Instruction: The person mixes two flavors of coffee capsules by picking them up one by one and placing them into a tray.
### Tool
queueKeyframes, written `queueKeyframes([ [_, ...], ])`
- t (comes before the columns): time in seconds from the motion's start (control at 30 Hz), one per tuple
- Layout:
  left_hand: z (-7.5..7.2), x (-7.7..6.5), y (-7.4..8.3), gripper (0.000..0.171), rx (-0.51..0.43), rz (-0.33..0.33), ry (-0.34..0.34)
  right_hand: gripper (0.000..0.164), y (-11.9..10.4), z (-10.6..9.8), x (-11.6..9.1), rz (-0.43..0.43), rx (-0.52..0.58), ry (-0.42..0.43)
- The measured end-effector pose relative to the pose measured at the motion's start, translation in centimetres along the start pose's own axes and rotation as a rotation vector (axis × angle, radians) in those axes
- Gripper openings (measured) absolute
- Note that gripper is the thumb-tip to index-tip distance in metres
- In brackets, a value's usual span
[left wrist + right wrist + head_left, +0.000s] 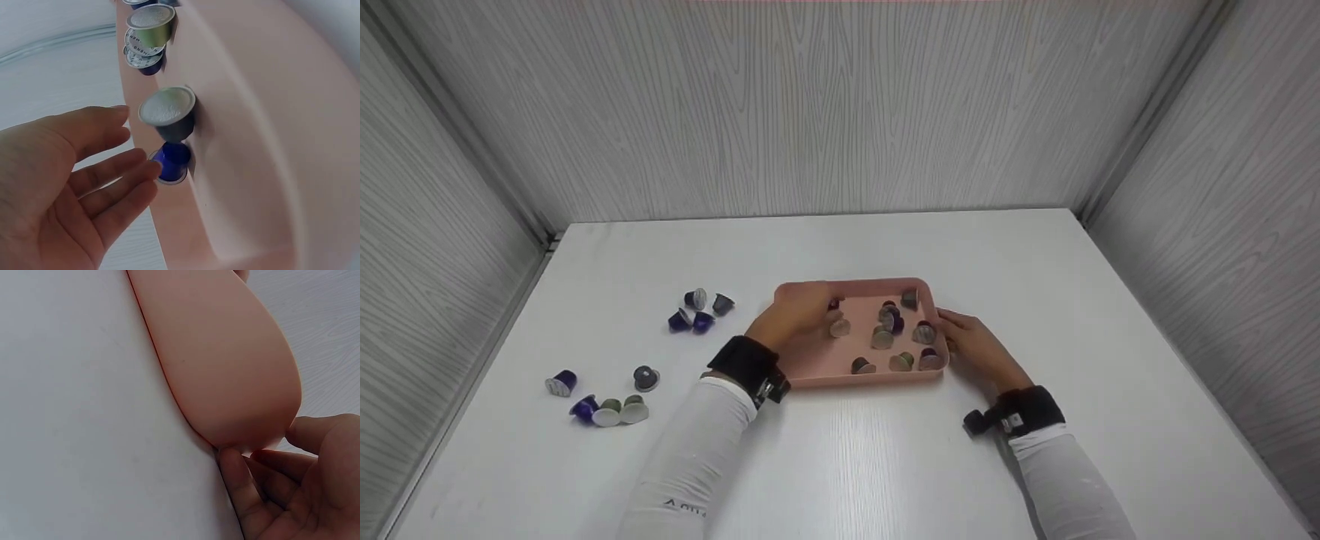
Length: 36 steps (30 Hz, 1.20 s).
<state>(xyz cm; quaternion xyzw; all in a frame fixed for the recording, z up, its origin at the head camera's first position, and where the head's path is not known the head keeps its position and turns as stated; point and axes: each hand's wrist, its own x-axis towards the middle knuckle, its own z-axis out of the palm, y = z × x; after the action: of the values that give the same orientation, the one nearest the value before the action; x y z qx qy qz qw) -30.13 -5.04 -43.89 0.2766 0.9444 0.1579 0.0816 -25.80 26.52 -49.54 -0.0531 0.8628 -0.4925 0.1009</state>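
Observation:
A pink tray (pixel 840 381) with a raised rim lies on the white table, several coffee capsules standing or lying in it. My left hand (pixel 802 311) reaches over the tray's left part. In the left wrist view its fingers are loosely bent, and one fingertip overlaps a blue capsule (pixel 173 160); whether it touches cannot be told. Just above that is a dark capsule (pixel 177 129) with a silver lid. At the tray's right end my right hand (pixel 979 345) holds the corner, with its thumb near the rim and fingers low against the wall (pixel 225 365).
Left of the tray, several loose capsules (pixel 703 322) lie in a group. Nearer the table's left edge are more, among them a purple one (pixel 562 382) and a grey one (pixel 646 378). Grey wood-grain panels (pixel 810 112) enclose the back and sides of the table (pixel 885 465).

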Motion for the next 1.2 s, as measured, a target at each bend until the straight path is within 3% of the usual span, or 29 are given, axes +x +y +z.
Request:
queueKeyframes([
  [0.2,-0.7,-1.7,-1.2,0.04,0.033,0.027,0.088,0.056,0.2,0.1,0.0,-0.033,0.015,-0.014],
  [0.4,-0.9,-3.4,-3.0,0.047,0.061,0.054,0.18,0.057,0.1,0.1,0.0,0.005,0.02,0.004],
  [0.57,-0.9,-4.4,-4.6,0.054,0.114,0.035,0.238,0.056,0.0,0.1,0.0,0.018,0.046,0.007],
  [0.8,-0.8,-6.0,-6.8,0.067,0.144,-0.057,0.175,0.055,-0.1,0.2,0.0,0.016,0.061,-0.004],
  [1.2,-1.1,-7.4,-11.5,0.075,0.153,-0.306,0.047,0.056,0.1,0.3,0.3,-0.02,0.014,-0.011],
])
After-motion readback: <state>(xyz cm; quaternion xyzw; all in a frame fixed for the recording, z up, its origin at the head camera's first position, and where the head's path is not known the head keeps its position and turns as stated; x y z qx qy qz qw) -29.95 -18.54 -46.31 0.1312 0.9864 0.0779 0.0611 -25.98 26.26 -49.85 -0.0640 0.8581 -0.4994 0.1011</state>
